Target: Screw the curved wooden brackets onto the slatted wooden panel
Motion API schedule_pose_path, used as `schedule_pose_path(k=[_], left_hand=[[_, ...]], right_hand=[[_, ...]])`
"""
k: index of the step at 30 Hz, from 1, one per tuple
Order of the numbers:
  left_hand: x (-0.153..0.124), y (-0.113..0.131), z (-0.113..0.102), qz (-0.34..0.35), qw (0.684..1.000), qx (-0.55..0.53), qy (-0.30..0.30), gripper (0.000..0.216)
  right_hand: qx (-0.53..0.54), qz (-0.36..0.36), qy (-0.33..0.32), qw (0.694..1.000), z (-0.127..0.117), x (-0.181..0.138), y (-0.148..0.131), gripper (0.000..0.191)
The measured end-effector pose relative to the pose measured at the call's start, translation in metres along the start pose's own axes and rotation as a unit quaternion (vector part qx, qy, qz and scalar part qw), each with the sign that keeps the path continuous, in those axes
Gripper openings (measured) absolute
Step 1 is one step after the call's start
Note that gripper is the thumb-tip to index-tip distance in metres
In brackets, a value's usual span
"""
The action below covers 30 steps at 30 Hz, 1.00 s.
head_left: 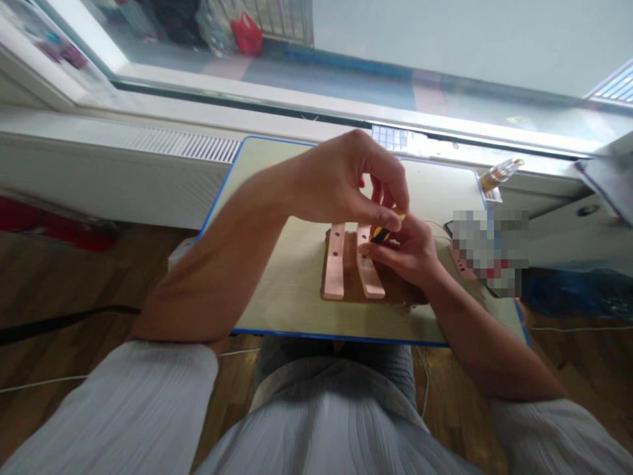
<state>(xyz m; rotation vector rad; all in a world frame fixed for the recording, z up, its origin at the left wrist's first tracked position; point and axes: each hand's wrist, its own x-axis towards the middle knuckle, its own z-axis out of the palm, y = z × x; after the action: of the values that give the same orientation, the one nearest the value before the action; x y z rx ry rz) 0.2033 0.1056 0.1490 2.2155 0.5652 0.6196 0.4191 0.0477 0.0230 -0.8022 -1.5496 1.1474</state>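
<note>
My left hand [353, 178] arches over the work from the left, with thumb and fingers closed on the top of a screwdriver [381, 234] with a yellow-and-black handle. From the right, my right hand [413, 247] closes its fingers around the lower part of the same screwdriver, its thumb close to a pale wooden strip [372, 282]. The screwdriver's tip is hidden. Left of it lies a second wooden strip [335, 277] with dark screws or holes. Both strips rest on a brown board [352, 267], partly covered by my hands.
The board lies on a pale folding table [281, 290] with a blue edge. A pink power strip [461, 260] sits at the right, partly under a blurred-out patch. A clear bottle [499, 175] stands at the back right. Behind are a white radiator [188, 142] and a window.
</note>
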Motion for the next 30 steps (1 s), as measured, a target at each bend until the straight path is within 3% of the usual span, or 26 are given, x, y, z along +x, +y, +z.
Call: schedule_pose_path(k=[15, 23, 27, 30], left_hand=[[-0.001, -0.010, -0.007, 0.019, 1.000, -0.007, -0.020, 0.021], [-0.003, -0.005, -0.008, 0.005, 0.999, -0.001, -0.049, 0.026], [-0.002, -0.002, -0.005, -0.001, 1.000, 0.002, -0.030, 0.028], [0.000, -0.001, -0.002, -0.006, 1.000, 0.000, -0.008, 0.019]], right_hand=[[-0.044, 0.012, -0.035, 0.998, -0.009, -0.002, -0.006, 0.014], [-0.006, 0.021, -0.021, 1.000, -0.005, -0.003, 0.001, 0.024], [-0.040, -0.021, -0.006, 0.999, -0.003, -0.001, 0.000, 0.026], [-0.056, -0.011, 0.001, 0.998, -0.003, -0.001, 0.001, 0.030]])
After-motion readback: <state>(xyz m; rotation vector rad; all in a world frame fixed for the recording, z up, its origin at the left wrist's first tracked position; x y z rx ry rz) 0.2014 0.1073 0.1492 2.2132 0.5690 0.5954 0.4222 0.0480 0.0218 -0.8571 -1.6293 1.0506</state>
